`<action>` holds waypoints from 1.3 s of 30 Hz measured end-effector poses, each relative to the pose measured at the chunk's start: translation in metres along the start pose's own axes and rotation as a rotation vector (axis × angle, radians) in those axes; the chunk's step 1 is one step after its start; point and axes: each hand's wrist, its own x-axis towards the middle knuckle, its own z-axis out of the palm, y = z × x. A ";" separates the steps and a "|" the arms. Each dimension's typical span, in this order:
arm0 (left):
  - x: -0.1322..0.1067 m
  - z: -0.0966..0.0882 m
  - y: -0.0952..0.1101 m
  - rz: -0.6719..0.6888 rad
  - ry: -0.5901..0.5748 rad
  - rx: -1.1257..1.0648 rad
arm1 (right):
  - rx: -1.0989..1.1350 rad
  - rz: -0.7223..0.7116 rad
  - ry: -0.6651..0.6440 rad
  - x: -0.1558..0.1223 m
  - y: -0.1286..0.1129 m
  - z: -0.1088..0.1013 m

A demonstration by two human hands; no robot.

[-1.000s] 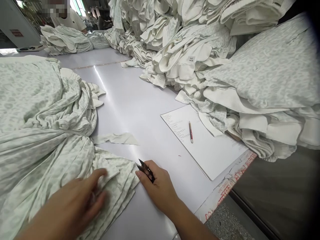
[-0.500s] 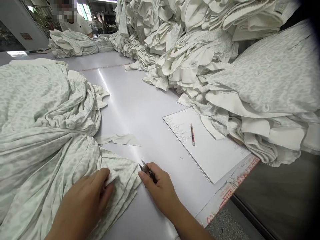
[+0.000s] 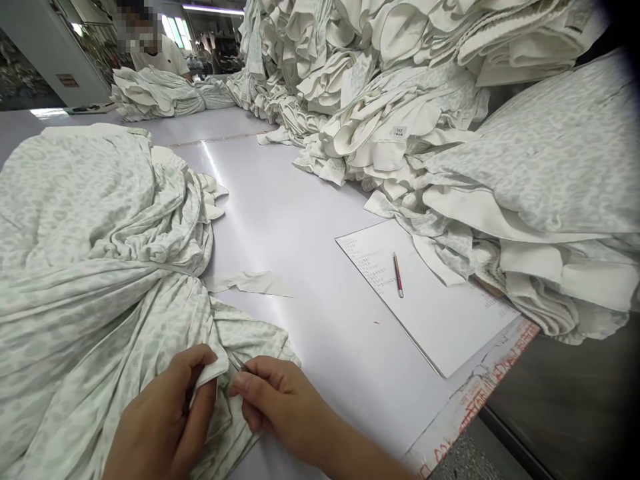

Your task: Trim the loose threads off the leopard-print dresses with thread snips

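Observation:
My left hand point(image 3: 165, 417) pinches a white corner of the pale green patterned fabric bundle point(image 3: 95, 267), which lies tied in the middle at the left of the table. My right hand point(image 3: 280, 403) is closed around small thread snips point(image 3: 239, 363), whose tips touch the fabric corner held by my left hand. Both hands meet at the near end of the bundle, close to the front edge of the table.
A loose fabric strip point(image 3: 250, 283) lies on the white table point(image 3: 300, 220). A sheet of paper point(image 3: 430, 300) with a red pen point(image 3: 398, 275) sits to the right. Tall heaps of white and patterned fabric point(image 3: 450, 120) fill the right. A person point(image 3: 155, 53) stands at the far end.
My right hand moved left with the snips to the fabric corner. My left hand lifted and pinched that corner. The view shifted slightly.

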 end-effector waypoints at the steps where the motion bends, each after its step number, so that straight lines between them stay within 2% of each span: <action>1: 0.000 0.001 -0.002 0.018 0.007 0.002 | 0.000 -0.008 0.007 0.001 0.000 0.000; 6: 0.000 0.003 -0.008 0.066 0.001 0.040 | -0.018 -0.006 -0.014 0.005 -0.003 0.000; 9: 0.001 0.000 -0.004 0.011 -0.016 -0.032 | -0.022 0.010 0.001 0.005 -0.003 0.000; 11: 0.003 -0.004 0.001 -0.055 -0.071 -0.122 | -0.061 -0.029 0.052 0.003 -0.003 0.000; 15: 0.011 -0.012 0.008 -0.226 -0.240 -0.300 | -0.313 -0.178 0.167 -0.002 -0.005 0.002; 19: 0.015 -0.015 0.008 -0.220 -0.307 -0.456 | -0.554 -0.252 0.194 -0.001 -0.008 0.006; 25: 0.014 -0.016 0.003 -0.199 -0.312 -0.495 | -0.657 -0.275 0.209 0.007 -0.009 0.011; 31: 0.012 -0.016 0.008 -0.209 -0.280 -0.436 | -0.641 -0.263 0.216 0.009 -0.007 0.008; 33: 0.011 -0.013 0.008 -0.176 -0.194 -0.354 | -0.581 -0.258 0.255 0.007 -0.010 0.002; 36: 0.010 -0.007 0.003 0.016 -0.023 -0.214 | -0.398 -0.243 0.353 0.002 -0.015 -0.015; 37: 0.010 -0.005 0.001 0.103 0.004 -0.172 | -0.328 -0.226 0.389 0.000 -0.017 -0.021; 39: 0.013 -0.001 -0.002 0.280 -0.032 -0.106 | -0.229 -0.184 0.449 -0.005 -0.017 -0.032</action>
